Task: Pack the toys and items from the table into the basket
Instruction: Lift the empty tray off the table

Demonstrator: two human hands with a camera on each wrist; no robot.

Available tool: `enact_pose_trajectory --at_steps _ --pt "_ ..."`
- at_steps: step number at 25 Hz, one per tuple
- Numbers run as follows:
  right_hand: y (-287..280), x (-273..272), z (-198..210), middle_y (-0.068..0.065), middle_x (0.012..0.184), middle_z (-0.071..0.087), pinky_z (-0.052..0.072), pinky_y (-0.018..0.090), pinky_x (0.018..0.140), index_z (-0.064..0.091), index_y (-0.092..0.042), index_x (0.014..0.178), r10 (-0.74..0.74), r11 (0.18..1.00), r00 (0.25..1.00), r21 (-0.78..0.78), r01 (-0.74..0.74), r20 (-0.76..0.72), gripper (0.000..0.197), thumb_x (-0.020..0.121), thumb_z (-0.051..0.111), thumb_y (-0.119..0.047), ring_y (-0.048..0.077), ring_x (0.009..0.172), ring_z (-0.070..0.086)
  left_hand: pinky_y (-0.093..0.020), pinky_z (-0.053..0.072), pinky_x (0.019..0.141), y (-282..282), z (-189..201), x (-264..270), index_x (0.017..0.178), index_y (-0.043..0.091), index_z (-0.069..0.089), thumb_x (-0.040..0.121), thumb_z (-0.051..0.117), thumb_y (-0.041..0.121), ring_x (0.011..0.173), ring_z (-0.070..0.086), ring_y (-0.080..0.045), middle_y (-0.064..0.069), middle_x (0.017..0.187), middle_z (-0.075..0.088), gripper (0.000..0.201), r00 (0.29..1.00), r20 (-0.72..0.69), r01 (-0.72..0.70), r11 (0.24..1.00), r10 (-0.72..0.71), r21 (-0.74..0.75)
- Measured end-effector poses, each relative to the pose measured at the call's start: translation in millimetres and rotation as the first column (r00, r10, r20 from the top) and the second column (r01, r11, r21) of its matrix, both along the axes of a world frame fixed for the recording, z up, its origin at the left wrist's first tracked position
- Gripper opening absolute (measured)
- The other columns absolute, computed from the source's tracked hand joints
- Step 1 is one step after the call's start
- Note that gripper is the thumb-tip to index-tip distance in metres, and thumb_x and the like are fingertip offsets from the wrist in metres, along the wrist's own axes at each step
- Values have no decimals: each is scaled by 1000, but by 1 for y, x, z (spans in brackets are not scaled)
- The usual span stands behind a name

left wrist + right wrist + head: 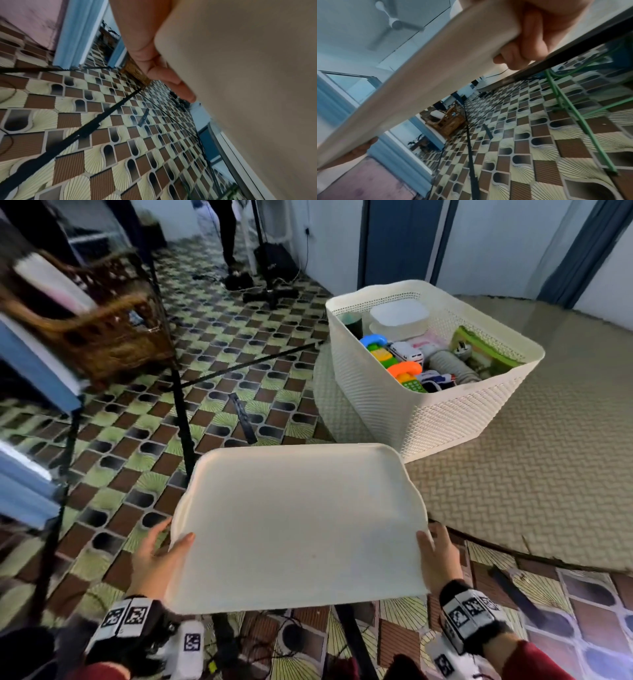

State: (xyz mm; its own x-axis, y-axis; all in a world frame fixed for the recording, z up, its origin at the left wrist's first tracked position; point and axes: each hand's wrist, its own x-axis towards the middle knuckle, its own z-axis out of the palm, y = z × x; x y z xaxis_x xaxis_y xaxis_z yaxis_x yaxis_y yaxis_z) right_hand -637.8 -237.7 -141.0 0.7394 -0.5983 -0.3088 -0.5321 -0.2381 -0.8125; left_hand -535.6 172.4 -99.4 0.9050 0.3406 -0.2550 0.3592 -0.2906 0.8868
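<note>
I hold a flat white basket lid point(298, 522) in the air in front of me, off the table's near-left edge. My left hand point(161, 553) grips its near-left corner, thumb on top and fingers point(171, 79) beneath the lid point(248, 94). My right hand point(436, 556) grips the near-right corner, fingers point(522, 54) curled under the lid point(428, 75). The white perforated basket point(442, 419) stands on the table beyond the lid, open-topped and filled with toy phones point(404, 371), a white box point(399, 316), a green pouch point(486, 350) and other items.
The round table point(548, 467) carries a beige woven cover. Black tripod legs point(181, 412) cross the tiled floor at left. A wicker chair point(102, 330) stands far left, blue shelving point(30, 364) beside it. A person's legs point(226, 234) stand in the far background.
</note>
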Motion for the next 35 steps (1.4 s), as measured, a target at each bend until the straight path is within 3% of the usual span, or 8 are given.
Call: enact_pose_trajectory --at_steps 3,7,12,17,22,27,31,35 --pt "24 46 26 21 88 61 35 23 52 46 -2 115 83 996 988 -53 -77 132 21 98 44 -14 21 64 52 -37 44 79 36 12 7 115 16 56 81 74 11 91 55 -27 -14 102 60 39 989 69 -129 990 133 -61" --pt "44 112 68 20 100 60 32 24 67 47 2 117 160 984 933 -126 -125 321 24 97 46 -12 21 83 50 -38 40 93 59 33 29 118 7 57 87 62 4 102 53 -26 -16 111 58 32 948 146 -245 942 282 -227" --pt "58 187 117 9 98 53 27 21 67 49 1 117 150 987 887 -118 -109 436 25 97 48 -14 20 89 48 -29 43 80 57 71 77 103 11 62 90 54 5 92 53 -21 -15 114 61 16 866 141 -386 819 480 -424" --pt "57 264 157 6 101 49 33 25 76 44 0 119 30 999 827 1 -37 561 27 95 50 -11 17 92 46 -30 47 59 40 101 148 125 17 60 86 59 7 90 58 -25 -13 117 62 40 880 220 -290 843 421 -454" --pt "43 330 175 10 103 52 37 29 71 40 -1 118 -55 997 769 76 8 637 25 94 48 -5 22 88 51 -37 47 87 29 108 258 121 18 62 86 57 3 105 58 -26 -10 126 61 39 891 293 -182 865 346 -467" --pt "19 377 181 21 110 59 47 38 75 40 -10 111 -149 989 742 99 112 654 21 93 48 -3 32 93 59 -31 45 93 -6 117 351 128 11 59 90 51 -6 96 61 -22 -10 115 63 43 869 338 -149 843 361 -517" --pt "1 388 187 16 93 58 45 26 58 42 -7 112 -229 972 733 117 202 640 20 93 47 -3 28 78 56 -33 43 97 -38 121 401 132 7 54 94 49 -4 106 60 -23 -12 120 61 40 891 358 -58 853 279 -519" --pt "-15 396 187 21 97 59 50 41 72 37 -16 105 -329 939 712 134 317 620 19 93 47 -4 32 83 60 -34 46 95 -79 119 462 128 10 59 93 53 0 103 62 -26 -12 121 62 37 921 347 24 862 179 -507"
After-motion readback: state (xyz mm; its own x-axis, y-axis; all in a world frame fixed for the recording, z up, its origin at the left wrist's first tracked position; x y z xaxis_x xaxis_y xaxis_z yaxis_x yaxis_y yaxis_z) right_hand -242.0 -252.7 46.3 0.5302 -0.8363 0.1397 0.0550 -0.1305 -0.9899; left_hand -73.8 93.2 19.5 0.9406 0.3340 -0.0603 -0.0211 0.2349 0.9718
